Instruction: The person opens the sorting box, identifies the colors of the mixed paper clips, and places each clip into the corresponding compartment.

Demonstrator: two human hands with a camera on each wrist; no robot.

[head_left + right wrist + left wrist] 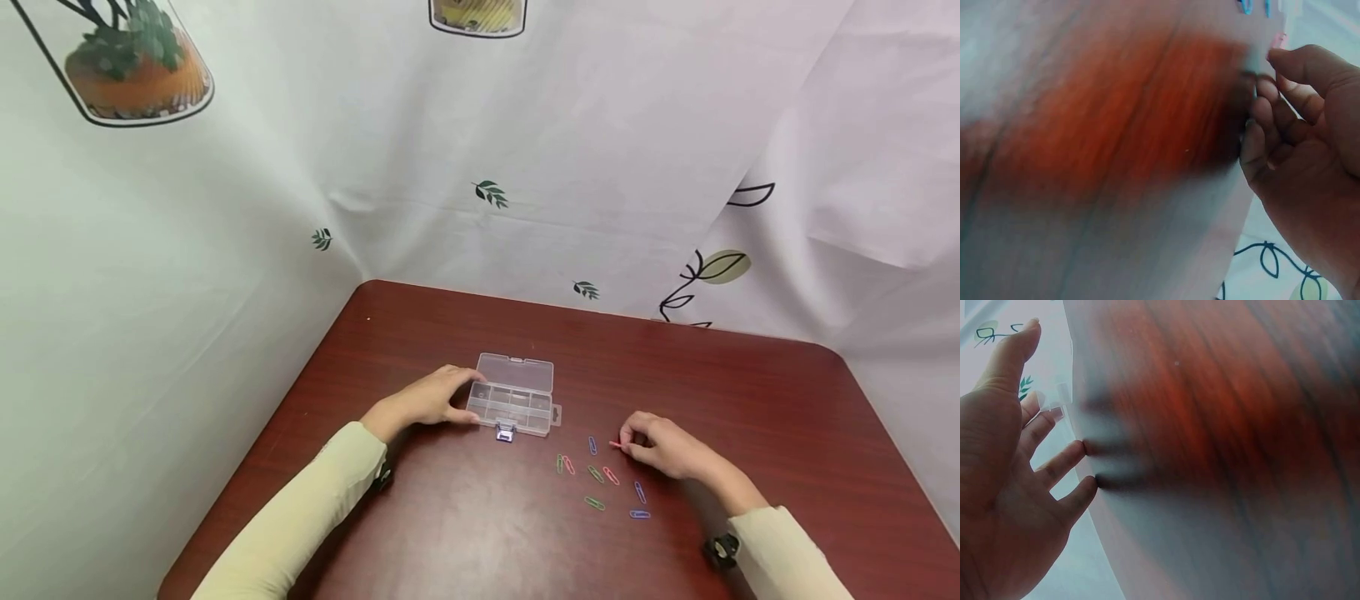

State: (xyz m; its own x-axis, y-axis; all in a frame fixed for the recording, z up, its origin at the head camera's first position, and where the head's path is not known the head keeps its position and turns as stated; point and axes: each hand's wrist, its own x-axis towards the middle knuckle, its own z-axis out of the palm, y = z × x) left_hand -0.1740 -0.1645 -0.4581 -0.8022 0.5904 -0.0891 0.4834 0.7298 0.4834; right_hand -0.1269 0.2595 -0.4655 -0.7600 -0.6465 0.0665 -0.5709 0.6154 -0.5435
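A clear plastic compartment box (517, 404) lies on the table with its lid (513, 372) raised towards the back. My left hand (435, 396) rests at the box's left end, thumb near the front corner and fingers towards the hinge side. In the left wrist view those fingers (1063, 464) are spread and only slightly bent. To the right of the box, my right hand (663, 446) pinches a red paper clip (616, 444) between thumb and forefinger. That clip looks pink (1279, 40) in the right wrist view, partly hidden by the thumb.
Several loose paper clips lie between box and right hand, among them a blue clip (592, 446), a green clip (594, 503) and a red clip (611, 476). The brown table (450, 517) meets a white patterned cloth (525, 242) behind and at the left.
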